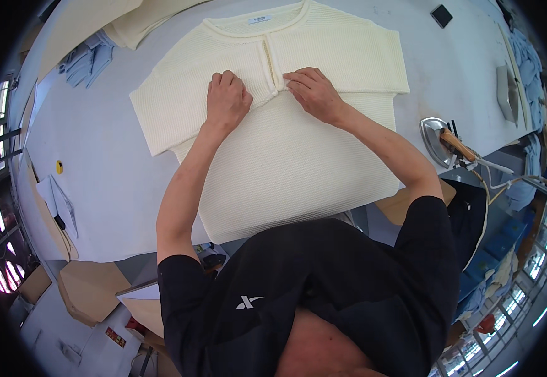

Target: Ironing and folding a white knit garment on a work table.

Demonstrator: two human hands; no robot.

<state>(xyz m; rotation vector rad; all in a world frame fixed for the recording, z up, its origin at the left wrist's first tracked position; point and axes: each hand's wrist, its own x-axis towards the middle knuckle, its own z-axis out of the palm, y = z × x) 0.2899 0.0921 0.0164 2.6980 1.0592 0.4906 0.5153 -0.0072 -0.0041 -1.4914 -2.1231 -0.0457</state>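
A cream ribbed knit sweater [286, 157] lies spread on the table, its neckline at the far end and its lower edge toward me. Both sleeves lie folded inward across the upper part, with the cuff ends side by side near the middle. My left hand [228, 100] is closed on the left sleeve close to its cuff, fingers curled under. At the other cuff, my right hand [314, 94] pinches the knit edge between thumb and fingers. A small white label [260, 19] shows inside the neck. The fingertips of my left hand are partly hidden.
On the right edge of the table [116, 213] stands an iron [440, 141] with a wooden handle and cables. A dark phone [441, 16] lies far right. Folded light-blue garments [88, 60] are at far left, a yellow tape measure [59, 167] at left.
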